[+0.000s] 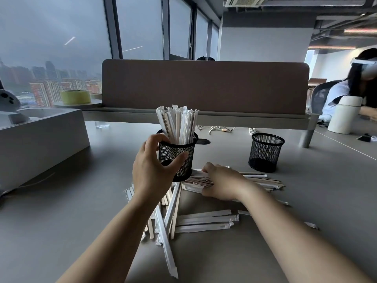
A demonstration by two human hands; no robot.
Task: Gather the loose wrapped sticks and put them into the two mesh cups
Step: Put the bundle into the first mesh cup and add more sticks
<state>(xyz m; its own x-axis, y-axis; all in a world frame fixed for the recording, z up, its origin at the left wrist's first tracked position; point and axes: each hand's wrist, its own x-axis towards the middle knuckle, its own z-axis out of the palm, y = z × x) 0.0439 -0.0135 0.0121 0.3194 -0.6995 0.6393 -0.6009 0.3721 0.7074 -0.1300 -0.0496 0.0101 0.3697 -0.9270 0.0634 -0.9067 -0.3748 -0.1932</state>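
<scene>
**Operator:** Two mesh cups: status?

**Guide:** The left hand point(152, 166) wraps thumb and fingers round the filled cup point(179, 158). The empty cup point(265, 152) stands well apart on the worktop point(61, 201).

**Operator:** And the loose sticks point(204, 219)?

**Guide:** Scattered on the worktop near the filled cup. The right hand point(222, 184) curls its fingers over a flat-lying bundle point(263, 181).

**Operator:** Handling?

**Guide:** Probably light and stiff, with slippery paper wrappers. Grip the bundle at mid-length and align the ends before insertion.

an office: grey desks point(61, 201), a desk divider panel point(204, 84), high-rise windows point(51, 37), a mesh office chair point(320, 97).
</scene>
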